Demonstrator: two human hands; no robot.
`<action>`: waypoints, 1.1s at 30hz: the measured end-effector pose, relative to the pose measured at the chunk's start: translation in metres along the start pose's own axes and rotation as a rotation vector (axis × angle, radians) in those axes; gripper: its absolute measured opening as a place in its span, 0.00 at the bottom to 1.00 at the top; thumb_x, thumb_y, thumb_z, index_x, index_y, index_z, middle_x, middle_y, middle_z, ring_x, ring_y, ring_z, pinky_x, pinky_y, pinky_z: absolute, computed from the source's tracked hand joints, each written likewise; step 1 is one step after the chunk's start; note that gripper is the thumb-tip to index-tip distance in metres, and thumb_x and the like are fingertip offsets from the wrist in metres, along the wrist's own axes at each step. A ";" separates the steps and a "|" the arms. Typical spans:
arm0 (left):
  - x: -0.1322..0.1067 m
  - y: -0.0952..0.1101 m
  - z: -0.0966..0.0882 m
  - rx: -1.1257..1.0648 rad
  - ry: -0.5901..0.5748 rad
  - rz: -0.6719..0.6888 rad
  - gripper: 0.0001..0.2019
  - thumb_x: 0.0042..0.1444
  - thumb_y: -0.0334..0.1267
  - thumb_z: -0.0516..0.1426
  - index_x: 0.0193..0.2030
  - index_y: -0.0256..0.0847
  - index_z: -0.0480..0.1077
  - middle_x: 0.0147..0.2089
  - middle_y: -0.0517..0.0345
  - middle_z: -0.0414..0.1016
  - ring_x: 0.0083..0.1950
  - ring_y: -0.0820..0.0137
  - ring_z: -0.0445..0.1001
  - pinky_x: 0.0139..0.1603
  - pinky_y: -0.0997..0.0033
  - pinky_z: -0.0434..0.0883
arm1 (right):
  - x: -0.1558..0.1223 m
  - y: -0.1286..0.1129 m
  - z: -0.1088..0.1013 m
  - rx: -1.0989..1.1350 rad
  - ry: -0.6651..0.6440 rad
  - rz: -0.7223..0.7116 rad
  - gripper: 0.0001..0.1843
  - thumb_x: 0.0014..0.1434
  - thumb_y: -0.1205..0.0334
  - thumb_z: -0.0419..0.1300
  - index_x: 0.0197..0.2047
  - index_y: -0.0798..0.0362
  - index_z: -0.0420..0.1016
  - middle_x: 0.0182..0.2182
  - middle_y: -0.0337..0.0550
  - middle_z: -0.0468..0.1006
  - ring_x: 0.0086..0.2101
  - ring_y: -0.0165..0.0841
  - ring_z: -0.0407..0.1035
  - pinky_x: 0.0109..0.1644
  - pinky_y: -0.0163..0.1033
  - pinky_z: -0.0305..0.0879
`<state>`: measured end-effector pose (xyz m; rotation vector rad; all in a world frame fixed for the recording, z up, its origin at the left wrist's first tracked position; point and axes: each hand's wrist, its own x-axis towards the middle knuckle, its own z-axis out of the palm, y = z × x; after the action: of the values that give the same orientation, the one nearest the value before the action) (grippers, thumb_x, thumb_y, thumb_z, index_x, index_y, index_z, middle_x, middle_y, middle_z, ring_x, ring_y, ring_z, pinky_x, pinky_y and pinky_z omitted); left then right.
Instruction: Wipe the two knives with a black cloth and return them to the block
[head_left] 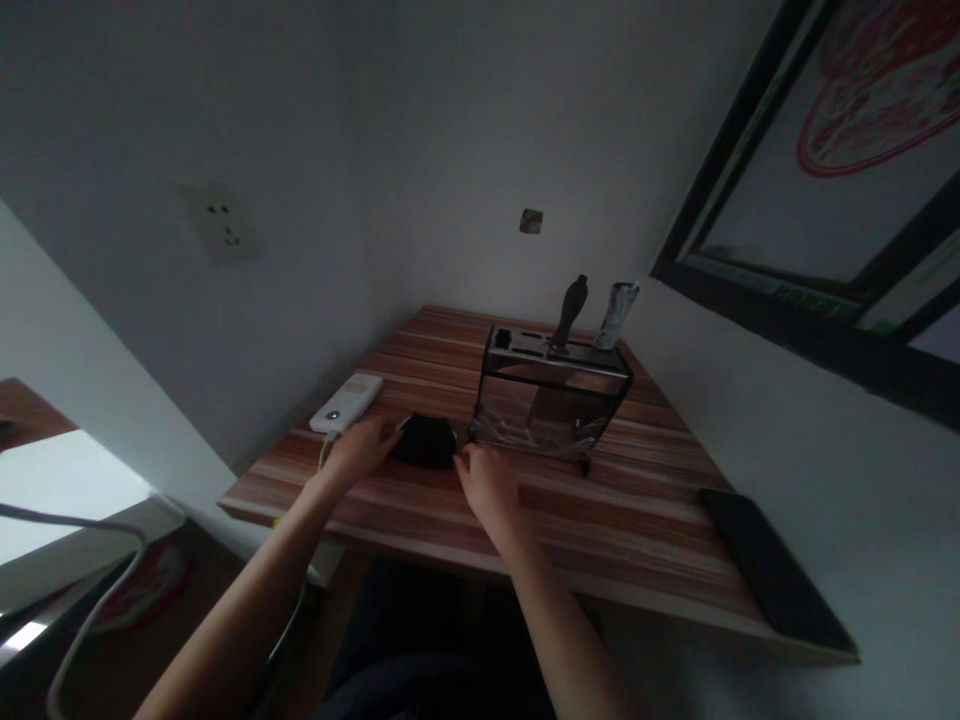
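Observation:
A small black piece (426, 442), dark and roughly trapezoid with pale bits at its side edges, is on the wood-grain table in front of me; its kind is too dark to make out. My left hand (364, 450) pinches its left edge, fingers closed. At the opposite edge, my right hand (486, 478) has thumb and fingers drawn together on the lower right corner. Just beyond my left hand lies a white power bank (347, 402) with a cable plugged in. A clear-sided knife block (551, 395) stands behind my right hand, holding a black-handled knife (571, 310) and a cleaver.
A plastic-wrapped handle (617, 314) rises from the block's right end. On the table's (645, 540) right edge lies a black phone-like slab (772, 565). Walls close in the back and sides, with a socket (223, 222) at left and a framed picture (825, 200) at right.

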<state>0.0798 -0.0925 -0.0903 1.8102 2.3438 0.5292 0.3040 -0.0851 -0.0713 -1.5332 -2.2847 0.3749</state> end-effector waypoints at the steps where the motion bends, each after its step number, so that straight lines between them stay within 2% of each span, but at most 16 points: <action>1: 0.000 0.002 0.001 0.025 0.000 -0.003 0.16 0.56 0.48 0.49 0.41 0.40 0.70 0.41 0.48 0.76 0.43 0.59 0.74 0.42 0.66 0.67 | 0.001 -0.002 0.001 -0.025 -0.008 0.010 0.11 0.61 0.58 0.53 0.39 0.53 0.75 0.36 0.49 0.78 0.38 0.39 0.73 0.37 0.38 0.63; 5: 0.000 0.007 0.005 0.037 0.001 -0.003 0.15 0.57 0.47 0.50 0.41 0.37 0.69 0.40 0.45 0.76 0.43 0.57 0.75 0.41 0.66 0.67 | 0.005 -0.010 0.006 -0.083 -0.026 0.025 0.11 0.60 0.57 0.56 0.39 0.53 0.74 0.38 0.49 0.78 0.39 0.40 0.73 0.38 0.39 0.64; 10: 0.004 0.008 0.009 -0.017 -0.023 0.053 0.12 0.55 0.41 0.52 0.43 0.39 0.69 0.42 0.49 0.77 0.44 0.61 0.75 0.44 0.69 0.66 | 0.009 -0.013 0.012 -0.074 -0.022 0.020 0.10 0.57 0.58 0.59 0.41 0.53 0.73 0.38 0.49 0.78 0.38 0.41 0.74 0.36 0.40 0.64; 14: 0.001 0.008 0.008 -0.042 -0.005 0.093 0.11 0.53 0.37 0.53 0.43 0.38 0.68 0.43 0.48 0.76 0.45 0.60 0.74 0.45 0.69 0.66 | 0.010 -0.010 0.016 0.001 -0.007 -0.003 0.08 0.54 0.61 0.61 0.39 0.50 0.72 0.36 0.44 0.79 0.38 0.38 0.73 0.36 0.37 0.63; 18: -0.012 0.006 0.003 -0.095 0.024 0.110 0.10 0.53 0.37 0.51 0.42 0.39 0.66 0.40 0.52 0.76 0.42 0.63 0.74 0.41 0.70 0.66 | 0.008 -0.006 0.017 0.109 0.021 -0.051 0.06 0.52 0.64 0.62 0.36 0.49 0.72 0.34 0.39 0.78 0.35 0.33 0.73 0.34 0.33 0.61; 23: -0.037 0.007 -0.004 -0.279 0.134 0.095 0.11 0.53 0.42 0.51 0.40 0.41 0.65 0.35 0.58 0.75 0.36 0.66 0.73 0.37 0.72 0.66 | -0.002 -0.001 0.008 0.224 0.062 -0.109 0.05 0.52 0.66 0.60 0.34 0.50 0.71 0.32 0.37 0.77 0.34 0.31 0.71 0.35 0.32 0.61; 28: -0.056 0.027 -0.005 -0.373 0.125 0.126 0.12 0.53 0.43 0.51 0.40 0.41 0.66 0.32 0.59 0.73 0.32 0.68 0.71 0.34 0.73 0.64 | -0.017 0.018 0.001 0.442 0.114 -0.122 0.02 0.51 0.66 0.59 0.31 0.50 0.70 0.29 0.37 0.76 0.31 0.32 0.71 0.36 0.34 0.63; 33: -0.065 0.062 0.009 -0.440 0.085 0.152 0.09 0.52 0.42 0.52 0.38 0.41 0.65 0.29 0.61 0.70 0.29 0.71 0.68 0.31 0.74 0.62 | -0.035 0.051 -0.003 0.586 0.172 -0.084 0.02 0.51 0.64 0.57 0.31 0.51 0.69 0.26 0.38 0.75 0.28 0.32 0.70 0.33 0.34 0.63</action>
<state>0.1570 -0.1395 -0.0840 1.7826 1.9404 1.0642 0.3600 -0.0984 -0.0949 -1.1192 -1.8687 0.7735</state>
